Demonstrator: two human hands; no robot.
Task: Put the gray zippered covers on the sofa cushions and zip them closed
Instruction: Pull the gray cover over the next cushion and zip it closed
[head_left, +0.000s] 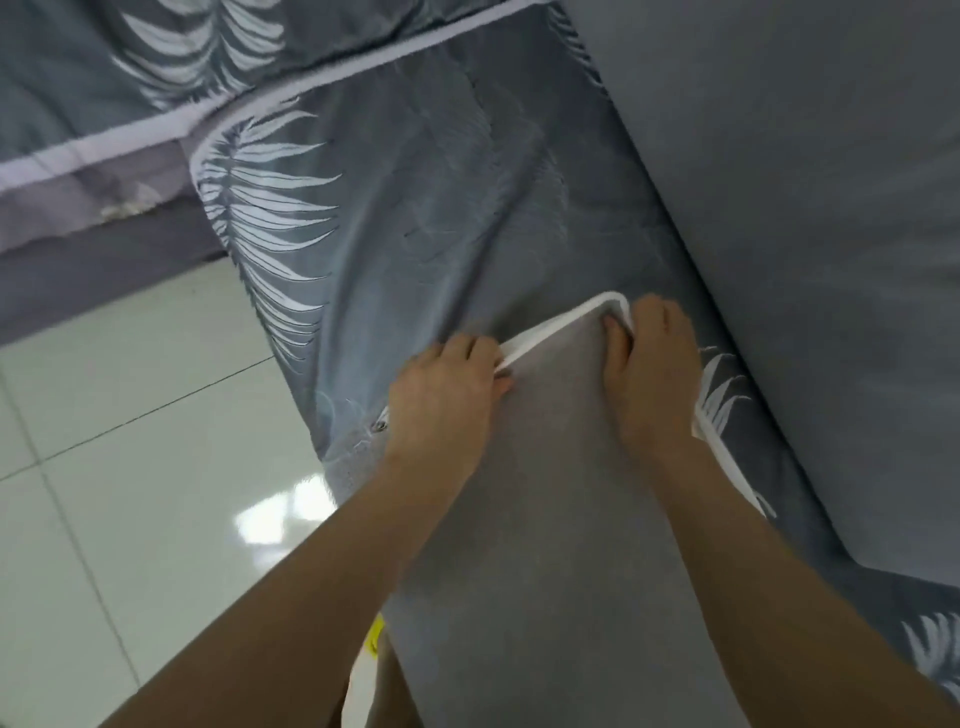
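The left hand (447, 387) and the right hand (657, 369) each curl their fingers round the white piped edge (550, 325) of the gray cover (415, 208), whose open mouth sits over the plain gray cushion (550, 493) lying between them.

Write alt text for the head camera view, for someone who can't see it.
Two bare hands stretch the opening of a gray leaf-print cover over the end of a plain gray cushion, the left hand and right hand each gripping its white piped edge. Pale floor tiles lie to the left, gray upholstery to the right.
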